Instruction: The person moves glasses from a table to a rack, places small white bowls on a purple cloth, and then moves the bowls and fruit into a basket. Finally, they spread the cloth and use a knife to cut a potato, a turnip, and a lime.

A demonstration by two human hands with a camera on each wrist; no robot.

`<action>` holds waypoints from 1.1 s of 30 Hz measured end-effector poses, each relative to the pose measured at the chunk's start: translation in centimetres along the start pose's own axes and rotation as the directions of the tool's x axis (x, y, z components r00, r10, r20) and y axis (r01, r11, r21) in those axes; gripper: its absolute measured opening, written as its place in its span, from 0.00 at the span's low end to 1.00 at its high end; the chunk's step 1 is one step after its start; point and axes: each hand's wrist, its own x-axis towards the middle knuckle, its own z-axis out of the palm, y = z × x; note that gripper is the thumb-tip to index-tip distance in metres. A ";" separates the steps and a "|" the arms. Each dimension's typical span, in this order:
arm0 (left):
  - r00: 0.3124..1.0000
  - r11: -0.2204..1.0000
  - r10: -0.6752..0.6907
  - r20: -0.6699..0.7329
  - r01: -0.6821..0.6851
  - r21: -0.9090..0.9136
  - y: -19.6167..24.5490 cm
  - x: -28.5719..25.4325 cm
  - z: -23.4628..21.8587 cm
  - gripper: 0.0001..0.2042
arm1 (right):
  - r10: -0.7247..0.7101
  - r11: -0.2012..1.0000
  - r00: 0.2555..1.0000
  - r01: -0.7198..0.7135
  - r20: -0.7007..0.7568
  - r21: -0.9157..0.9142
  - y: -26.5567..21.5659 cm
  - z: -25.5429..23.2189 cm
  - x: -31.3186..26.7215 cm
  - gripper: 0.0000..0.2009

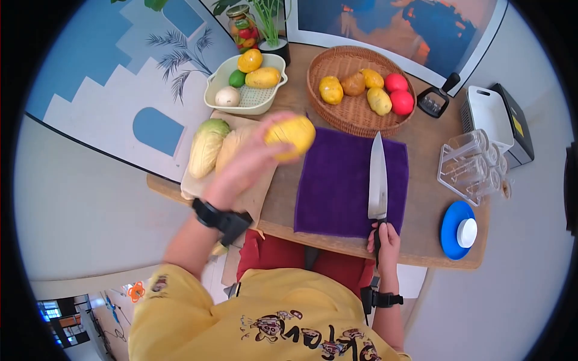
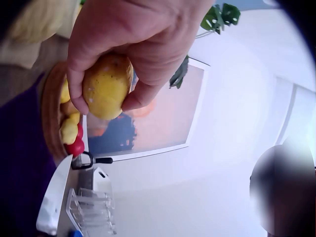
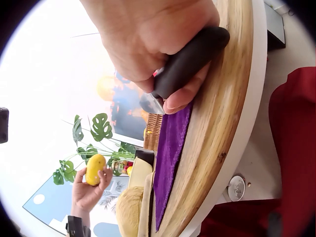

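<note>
Raised over the left part of the table, my left hand [image 1: 245, 161] grips a yellow potato [image 1: 293, 136]. The left wrist view shows the potato's speckled skin, with thumb and fingers round its sides. My right hand [image 1: 388, 239] holds a large kitchen knife [image 1: 377, 180] by its black handle at the table's front edge. Its broad blade points away from me, over the right part of a purple towel [image 1: 332, 186]. In the right wrist view the fingers wrap the knife handle [image 3: 185, 64], and most of the blade is hidden.
A wicker basket [image 1: 313, 81] with potatoes and red produce stands behind the towel. A pale green colander [image 1: 211, 96] stands at the back left, near a napa cabbage [image 1: 208, 150] on a board. To the right are a glass rack [image 1: 451, 174] and a blue plate [image 1: 450, 237].
</note>
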 end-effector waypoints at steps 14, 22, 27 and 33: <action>0.960 0.918 -0.206 0.187 0.256 -0.303 -16.8 0.6 4.7 0.33 | -0.113 0.969 0.988 0.086 -0.106 -0.232 -1.1 0.1 -2.0 0.13; 0.954 0.917 -0.129 0.272 0.219 -0.334 -17.2 0.6 4.4 0.36 | -0.383 0.694 0.917 0.206 -0.112 -0.690 -3.4 0.3 -4.2 0.14; 0.950 0.906 -0.121 0.287 0.225 -0.360 -17.5 0.7 4.2 0.36 | -0.477 0.518 0.878 0.248 -0.035 -0.819 -3.9 1.8 -5.2 0.14; 0.951 0.925 -0.122 0.285 0.213 -0.313 -17.4 0.5 4.1 0.36 | -0.425 0.499 0.902 0.305 0.078 -0.811 -2.9 2.9 -7.2 0.12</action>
